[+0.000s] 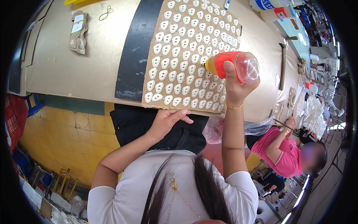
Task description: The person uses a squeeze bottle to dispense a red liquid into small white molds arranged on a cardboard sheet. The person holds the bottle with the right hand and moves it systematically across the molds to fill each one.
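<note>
My right hand (238, 84) is wrapped round a squeeze bottle (234, 66) with a clear base, a red band and yellow contents. The bottle is tipped over, its narrow dark tip at one of the small white pieces. Rows of these white, rounded pieces (172, 76), each with small dark marks in its middle, cover a brown board (146, 98). Whether the tip touches a piece I cannot tell. At the board's near edge rests my left hand (169, 122), fingers stretched out and holding nothing.
A black sheet (131, 71) lies left of the board on the tan-covered table (100, 59). Tied brown cutouts (79, 33) with a paper label lie at the far left. A hammer-like tool (282, 65) and plastic bottles (276, 14) are on the right. A person in pink (278, 151) works nearby.
</note>
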Available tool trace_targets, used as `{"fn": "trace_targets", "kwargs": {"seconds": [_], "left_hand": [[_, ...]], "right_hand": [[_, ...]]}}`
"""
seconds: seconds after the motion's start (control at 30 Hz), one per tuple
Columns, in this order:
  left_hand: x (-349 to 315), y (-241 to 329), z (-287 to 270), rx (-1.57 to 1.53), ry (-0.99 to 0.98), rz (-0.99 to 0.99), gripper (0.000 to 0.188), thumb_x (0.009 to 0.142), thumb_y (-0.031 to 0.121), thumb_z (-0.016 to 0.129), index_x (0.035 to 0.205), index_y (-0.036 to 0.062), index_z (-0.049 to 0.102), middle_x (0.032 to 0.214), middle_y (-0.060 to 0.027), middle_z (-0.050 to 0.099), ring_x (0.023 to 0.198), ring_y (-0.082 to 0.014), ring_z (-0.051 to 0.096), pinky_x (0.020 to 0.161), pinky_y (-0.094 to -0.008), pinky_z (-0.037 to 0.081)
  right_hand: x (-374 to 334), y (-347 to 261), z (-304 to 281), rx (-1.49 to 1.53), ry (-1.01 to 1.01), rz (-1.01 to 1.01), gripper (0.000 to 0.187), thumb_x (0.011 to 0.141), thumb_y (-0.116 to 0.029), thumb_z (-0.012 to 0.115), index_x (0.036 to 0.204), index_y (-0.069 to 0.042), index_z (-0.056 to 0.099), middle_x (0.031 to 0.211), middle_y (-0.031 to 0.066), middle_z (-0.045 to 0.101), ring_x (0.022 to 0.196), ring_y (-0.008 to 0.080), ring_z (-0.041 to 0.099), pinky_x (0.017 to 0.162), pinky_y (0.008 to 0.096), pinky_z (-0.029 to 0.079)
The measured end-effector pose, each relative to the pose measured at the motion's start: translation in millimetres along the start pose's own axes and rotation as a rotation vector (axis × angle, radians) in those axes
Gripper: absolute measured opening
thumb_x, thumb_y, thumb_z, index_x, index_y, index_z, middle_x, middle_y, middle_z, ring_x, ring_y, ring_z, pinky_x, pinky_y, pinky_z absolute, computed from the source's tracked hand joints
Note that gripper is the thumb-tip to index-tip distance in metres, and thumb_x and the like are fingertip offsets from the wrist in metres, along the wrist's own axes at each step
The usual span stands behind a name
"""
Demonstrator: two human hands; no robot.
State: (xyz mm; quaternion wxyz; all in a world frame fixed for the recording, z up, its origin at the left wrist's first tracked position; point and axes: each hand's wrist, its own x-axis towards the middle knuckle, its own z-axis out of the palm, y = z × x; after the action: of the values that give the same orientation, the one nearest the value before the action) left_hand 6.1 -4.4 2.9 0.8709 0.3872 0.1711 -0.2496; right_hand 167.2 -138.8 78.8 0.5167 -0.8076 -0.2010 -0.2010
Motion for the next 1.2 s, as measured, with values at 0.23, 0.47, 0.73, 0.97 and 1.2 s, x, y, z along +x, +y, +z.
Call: {"fn": "trace_targets", "kwargs": {"seconds": [0.23,0.47,0.73,0.97,1.2], "left_hand": [[1,-4,-1,0.008,0.010,0.024,0.027,0.088,0.017,0.052,0.101,-0.0058,0.058,0.084,-0.0143,0.065,0.084,-0.0176,0.062,0.088,-0.0282,0.041],[-1,2,2,0.000,0.011,0.003,0.027,0.088,0.018,0.052,0.100,-0.0056,0.059,0.083,-0.0134,0.066,0.085,-0.0160,0.061,0.088,-0.0274,0.040],[0,1,2,0.001,0.005,-0.014,0.028,0.088,0.019,0.052,0.101,-0.0051,0.059,0.082,-0.0131,0.066,0.086,-0.0142,0.060,0.090,-0.0267,0.039],[0,0,1,0.027,0.012,0.000,0.029,0.088,0.019,0.052,0.101,-0.0060,0.058,0.082,-0.0143,0.066,0.085,-0.0161,0.061,0.089,-0.0276,0.039],[0,1,2,0.024,0.014,0.004,0.028,0.088,0.019,0.052,0.100,-0.0056,0.059,0.082,-0.0143,0.066,0.085,-0.0162,0.061,0.089,-0.0276,0.040]], "right_hand": [[10,2,9,-0.081,-0.017,-0.087,0.031,0.064,-0.019,0.080,0.079,0.001,0.061,0.073,0.0074,0.060,0.061,0.0145,0.059,0.055,0.0238,0.045],[22,6,7,-0.133,-0.010,-0.094,0.030,0.065,-0.019,0.079,0.080,0.000,0.062,0.074,0.0059,0.061,0.062,0.0137,0.059,0.057,0.0233,0.046],[16,-1,-6,0.133,0.055,0.111,0.033,0.070,-0.018,0.077,0.089,0.002,0.060,0.079,0.0049,0.062,0.068,0.0109,0.057,0.064,0.0231,0.047],[5,0,-5,0.143,0.039,0.171,0.032,0.070,-0.017,0.076,0.090,0.003,0.059,0.078,0.0042,0.061,0.071,0.0101,0.056,0.067,0.0237,0.046],[5,0,-1,0.067,-0.022,0.139,0.032,0.069,-0.018,0.077,0.087,0.002,0.060,0.076,0.0055,0.062,0.068,0.0113,0.058,0.064,0.0235,0.047]]}}
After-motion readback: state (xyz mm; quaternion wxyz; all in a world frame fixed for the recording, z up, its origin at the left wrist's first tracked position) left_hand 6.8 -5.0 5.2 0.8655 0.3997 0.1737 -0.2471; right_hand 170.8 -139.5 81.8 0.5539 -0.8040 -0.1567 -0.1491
